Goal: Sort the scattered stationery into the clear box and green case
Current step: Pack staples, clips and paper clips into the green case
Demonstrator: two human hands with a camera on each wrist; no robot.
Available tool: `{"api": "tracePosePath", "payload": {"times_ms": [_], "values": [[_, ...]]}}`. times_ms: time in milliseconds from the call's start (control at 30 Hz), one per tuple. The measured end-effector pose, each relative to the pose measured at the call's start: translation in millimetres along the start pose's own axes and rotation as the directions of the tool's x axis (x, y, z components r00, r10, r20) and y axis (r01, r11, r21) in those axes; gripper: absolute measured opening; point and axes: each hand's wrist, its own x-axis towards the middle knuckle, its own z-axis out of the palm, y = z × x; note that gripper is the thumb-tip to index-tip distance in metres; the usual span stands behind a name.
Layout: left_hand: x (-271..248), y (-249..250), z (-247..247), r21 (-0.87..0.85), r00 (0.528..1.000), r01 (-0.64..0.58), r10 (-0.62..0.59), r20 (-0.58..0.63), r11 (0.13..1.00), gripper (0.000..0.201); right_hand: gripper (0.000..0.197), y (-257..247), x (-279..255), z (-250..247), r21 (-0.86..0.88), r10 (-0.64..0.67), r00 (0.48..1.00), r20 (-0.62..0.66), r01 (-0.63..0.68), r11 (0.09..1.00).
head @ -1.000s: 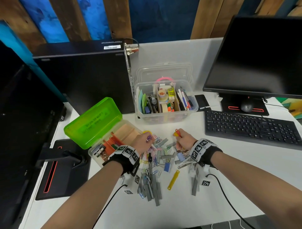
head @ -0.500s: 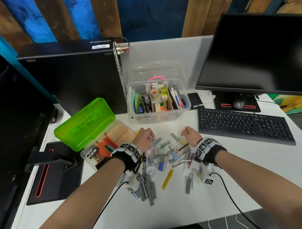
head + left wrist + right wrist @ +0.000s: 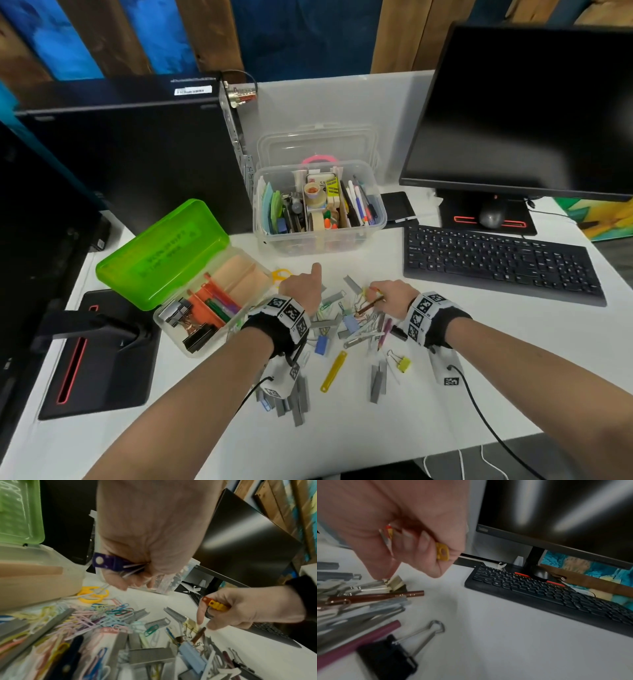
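Head view shows the scattered pile of paper clips, staple strips and binder clips (image 3: 346,329) on the white surface (image 3: 445,342), beside the open green-lidded case (image 3: 161,253). My left hand (image 3: 303,287) has its grip curled round purple plastic fasteners (image 3: 109,563), my right hand (image 3: 390,296) round yellow-orange ones (image 3: 217,605). I'd gather same-type pieces before carrying them to the clear plastic box (image 3: 376,219).

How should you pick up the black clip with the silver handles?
Take the black binder clip by its wire handles, coming from the keyboard side. They stick out over bare desk there, while the clip's black body sits tight against the purple pencil.
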Motion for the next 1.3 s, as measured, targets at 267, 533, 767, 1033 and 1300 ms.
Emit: {"api": "tracePosePath", "payload": {"times_ms": [267, 533, 767, 1033, 1300], "values": [[-9, 11, 1, 0.266, 0.981, -0.101, 0.140, -0.131, 0.959, 0.051, 0.013, 2, 3, 2, 0.029, 0.014, 0.993, -0.121, -0.011, 1.000], [-5, 12, 31, -0.186, 0.978, -0.128, 0.093, -0.184, 0.974, 0.024, 0.006, 10, 0, -6, 0.131, -0.016, 0.989, -0.145, 0.035, 0.991], [-3, 31, 46, -0.148, 0.956, -0.288, 0.274, -0.107, 0.946, 0.019, 0.018, 27, -10, -3, 0.052, -0.063, 0.998, 0.010, 0.062, 0.997], [2, 55, 56, -0.129, 0.957, -0.288, 0.290, -0.003, 0.949, 0.030, 0.015, 18, -15, 2, 0.038, -0.135, 0.991, 0.024, 0.134, 0.990], [2, 61, 59, -0.172, 0.964, -0.265, 0.267, -0.012, 0.949, 0.022, 0.021, 12, -21, 5, 0.063, -0.129, 0.988, 0.089, 0.124, 0.990]]}}
